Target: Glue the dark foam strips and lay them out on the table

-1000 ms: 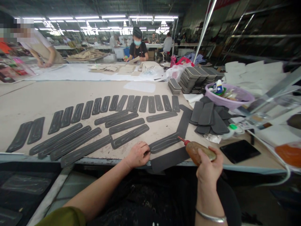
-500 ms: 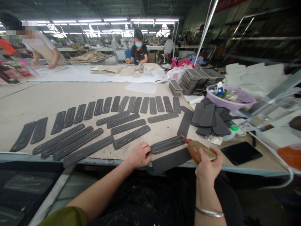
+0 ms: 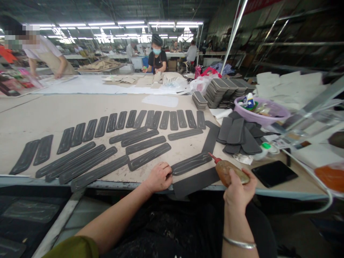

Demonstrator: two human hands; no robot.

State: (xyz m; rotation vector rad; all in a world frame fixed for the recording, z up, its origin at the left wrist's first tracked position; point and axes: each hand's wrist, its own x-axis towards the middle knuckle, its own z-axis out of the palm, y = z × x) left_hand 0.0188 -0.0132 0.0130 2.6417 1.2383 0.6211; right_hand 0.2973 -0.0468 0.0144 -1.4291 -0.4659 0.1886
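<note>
My right hand [image 3: 240, 188] is wrapped round an amber glue bottle [image 3: 227, 172]. Its red nozzle [image 3: 214, 157] points left, with the tip at the right end of a dark grey strip [image 3: 189, 164]. A shiny line of glue runs along that strip near its edges. At the strip's left end, my left hand [image 3: 159, 177] has its fingers curled and closed on the tip, which they partly hide. Just in front, a plain dark strip [image 3: 195, 182] without visible glue overhangs the table edge. Another bare strip [image 3: 211, 138] lies beyond the bottle.
Several glue-lined strips [image 3: 145, 156] spread across the table [image 3: 107, 104] to the left. On the right are a heap of dark pieces [image 3: 236, 132], a purple basin [image 3: 264, 118], a black tablet-like slab [image 3: 274, 173] and stacked pieces [image 3: 217, 91]. Co-workers [image 3: 156, 59] stand beyond.
The nozzle tip has shifted slightly right, to the very end of the strip, with the bottle following. My left hand stays at the strip's other end. The whole view has drifted a little.
</note>
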